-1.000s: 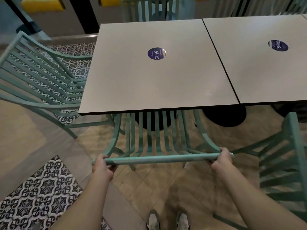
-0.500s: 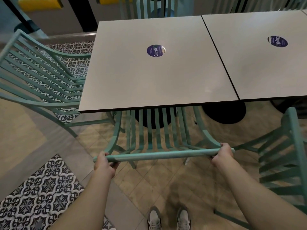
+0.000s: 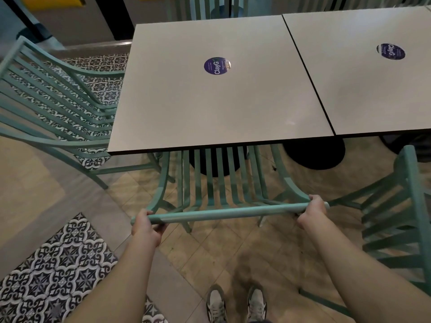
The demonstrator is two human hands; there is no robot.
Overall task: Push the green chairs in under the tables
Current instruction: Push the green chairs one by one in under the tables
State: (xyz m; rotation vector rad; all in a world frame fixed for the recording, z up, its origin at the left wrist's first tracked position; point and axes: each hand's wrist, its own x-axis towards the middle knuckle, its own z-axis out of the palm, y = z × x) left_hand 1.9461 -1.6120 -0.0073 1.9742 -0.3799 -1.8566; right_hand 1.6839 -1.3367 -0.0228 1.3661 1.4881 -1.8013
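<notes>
- Two hands are on the job: the left hand (image 3: 145, 226) curls around the left end of the top rail (image 3: 224, 212) of the green chair (image 3: 219, 183), and the right hand (image 3: 312, 212) grips the right end of that same rail.
- That chair sits square in front of the person, its slatted seat partly tucked beneath the near edge of the left counter (image 3: 210, 108), its backrest and rail out on the near side.
- On that grey counter lies a round purple sticker (image 3: 217, 65) reading "ClayG".
- Hard against its right edge stands a second counter (image 3: 363, 85), carrying a matching sticker (image 3: 390, 51).
- Off to the left, another green chair (image 3: 53, 99) sits at the left counter's side, tilted in the wide-angle view.
- At far right, a third green chair (image 3: 401, 213) stands out from the second counter, close by the right forearm.
- Beyond the far edge of the left counter, a fourth green chair's back (image 3: 205, 8) shows.
- Down below, grey sneakers (image 3: 236, 304) stand on beige floor tiles, with a patterned black-and-white tile patch (image 3: 53, 271) at lower left.
</notes>
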